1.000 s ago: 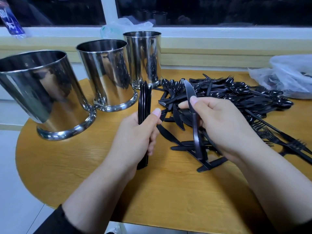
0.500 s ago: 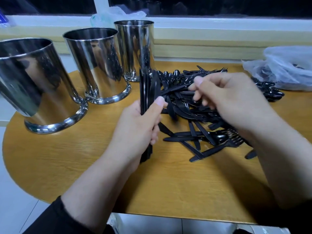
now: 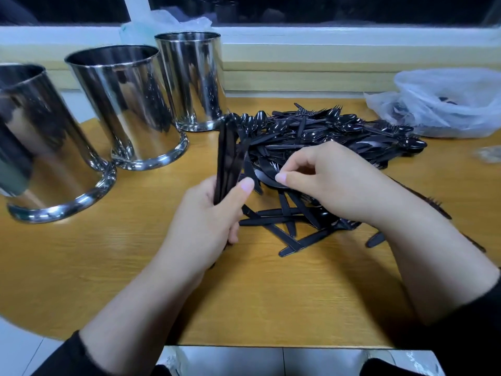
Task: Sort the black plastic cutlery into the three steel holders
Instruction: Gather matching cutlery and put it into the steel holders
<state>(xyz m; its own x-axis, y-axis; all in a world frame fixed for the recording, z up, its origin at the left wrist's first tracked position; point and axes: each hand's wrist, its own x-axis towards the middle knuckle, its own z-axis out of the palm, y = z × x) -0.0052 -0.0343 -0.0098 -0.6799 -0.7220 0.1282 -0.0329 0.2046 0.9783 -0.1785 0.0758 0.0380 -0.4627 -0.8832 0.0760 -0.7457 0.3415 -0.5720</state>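
Black knife bundle [image 3: 227,158] in left hand [image 3: 208,221] fingers' clamp — right hand [image 3: 333,183] fingertips pinching something indistinct in pile [image 3: 325,137].

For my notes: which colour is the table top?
Yellowish wood grain table top, head view.

Rounded wooden table [image 3: 113,270], dark window [image 3: 325,9] above white sill [image 3: 352,36], pale tiled floor [image 3: 16,346]

- No words, labels, brand marks, numbers or signs can be read anywhere in the head view.
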